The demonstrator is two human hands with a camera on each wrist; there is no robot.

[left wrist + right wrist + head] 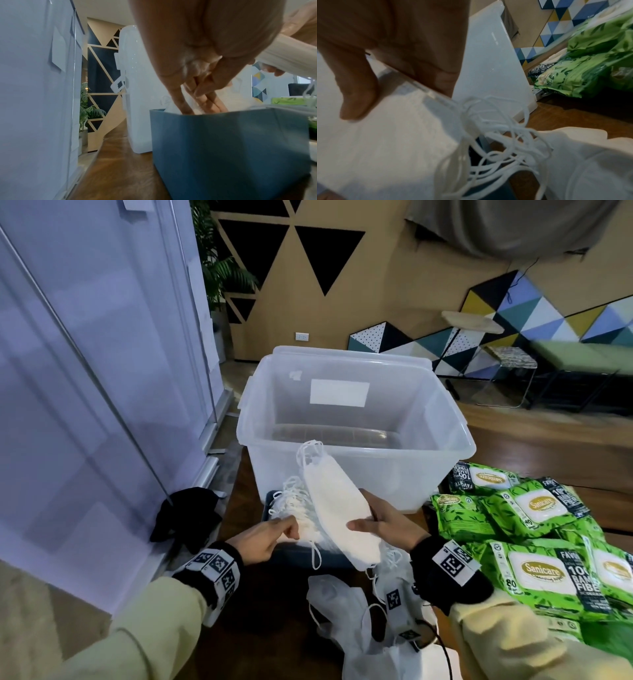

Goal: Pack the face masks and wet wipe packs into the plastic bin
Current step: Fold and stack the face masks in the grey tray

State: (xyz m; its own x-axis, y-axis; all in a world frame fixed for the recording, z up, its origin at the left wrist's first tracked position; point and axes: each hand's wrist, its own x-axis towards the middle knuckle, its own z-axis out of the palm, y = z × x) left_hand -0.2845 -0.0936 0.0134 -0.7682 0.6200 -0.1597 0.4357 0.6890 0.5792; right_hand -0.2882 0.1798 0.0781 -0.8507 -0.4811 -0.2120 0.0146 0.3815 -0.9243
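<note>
Several white folded face masks [337,510] are being pinched in the right hand [383,525], long axis pointing toward the clear plastic bin [356,426] just beyond; left hand [263,537], fingers relaxed, is reaching into the blue box [229,148].

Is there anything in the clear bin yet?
Looks empty. Through the open top of the bin only its bare floor shows; the masks are in the right hand outside it, the wipe packs beside it.

The dark wooden table [513,433] carries a clear plastic bin [356,419], a blue box [229,146] and green wipe packs [534,508] (heaped rightward).
</note>
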